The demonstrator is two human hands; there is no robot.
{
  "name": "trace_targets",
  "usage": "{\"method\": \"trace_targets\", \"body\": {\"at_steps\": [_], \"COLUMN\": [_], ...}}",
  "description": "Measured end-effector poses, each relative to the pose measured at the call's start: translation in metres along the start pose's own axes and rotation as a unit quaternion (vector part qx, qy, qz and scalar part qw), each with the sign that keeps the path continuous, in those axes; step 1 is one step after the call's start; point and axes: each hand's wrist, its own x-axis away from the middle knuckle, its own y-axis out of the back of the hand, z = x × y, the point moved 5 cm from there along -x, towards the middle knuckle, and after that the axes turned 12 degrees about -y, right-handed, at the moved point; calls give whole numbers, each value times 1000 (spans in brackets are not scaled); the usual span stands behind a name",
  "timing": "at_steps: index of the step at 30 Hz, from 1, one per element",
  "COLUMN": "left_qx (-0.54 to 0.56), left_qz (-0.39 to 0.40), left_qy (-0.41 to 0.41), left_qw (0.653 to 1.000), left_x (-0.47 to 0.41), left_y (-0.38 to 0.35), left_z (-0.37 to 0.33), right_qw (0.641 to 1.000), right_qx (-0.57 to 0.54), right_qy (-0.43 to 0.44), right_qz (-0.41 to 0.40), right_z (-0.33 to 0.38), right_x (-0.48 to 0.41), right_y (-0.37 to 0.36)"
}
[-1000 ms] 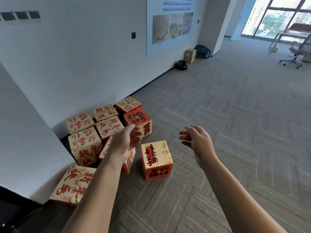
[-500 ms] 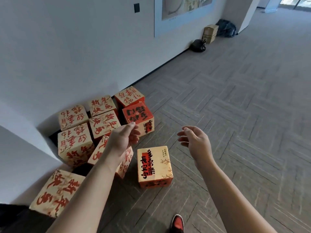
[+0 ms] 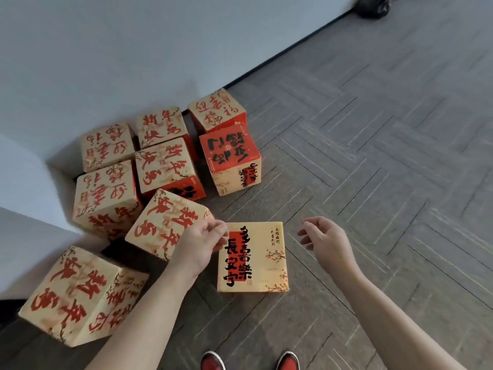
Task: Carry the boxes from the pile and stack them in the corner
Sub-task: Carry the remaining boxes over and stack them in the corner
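Observation:
A cream box with black lettering and a red panel (image 3: 256, 260) sits alone on the floor just in front of me. My left hand (image 3: 201, 243) hovers at its left edge with fingers loosely curled, holding nothing. My right hand (image 3: 326, 240) hangs just right of the box, fingers relaxed, apart from it. A tilted cream box with red lettering (image 3: 162, 222) leans beside my left hand. Behind it, several more boxes (image 3: 165, 164) stand grouped against the white wall, one with a red top (image 3: 229, 148).
Another cream box (image 3: 77, 295) lies at the lower left beside a white wall corner (image 3: 24, 198). My red shoes (image 3: 212, 361) show at the bottom edge. A dark bag (image 3: 373, 6) sits by the wall far back. Grey herringbone floor (image 3: 373, 156) stretches right.
The view has tilted down and closer to the boxes. Both hands have dropped toward the lone box, now flanking its top on either side.

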Motion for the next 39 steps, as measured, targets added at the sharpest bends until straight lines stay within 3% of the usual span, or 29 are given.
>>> {"method": "trace_targets", "body": {"at_steps": [9, 13, 18, 22, 26, 29, 36, 39], "left_qx": [-66, -97, -108, -39, -50, -55, -42, -30], "left_qz": [23, 28, 31, 49, 64, 54, 25, 1], "left_qy": [72, 115, 214, 285, 260, 219, 92, 77], "left_qw": [995, 988, 970, 956, 962, 973, 995, 997], "left_x": [-94, -123, -152, -160, -158, -154, -132, -114], "left_y": [-69, -92, -104, -113, -104, -81, -3, 42], "left_z": [228, 312, 405, 440, 413, 349, 115, 19], "right_qw": [990, 982, 978, 980, 984, 988, 997, 998], "right_qx": [128, 165, 142, 100, 70, 56, -5, -28], "right_qy": [-53, -95, -147, -171, -161, -145, -60, -20], "right_qz": [-30, -2, 30, 35, 34, 16, -41, -51], "right_z": [-150, -216, -274, -302, -276, -221, -19, 70], "right_x": [-179, -238, -291, -311, -296, -266, -142, -78], "right_y": [-93, -132, -171, -185, -174, -150, -58, -22]}}
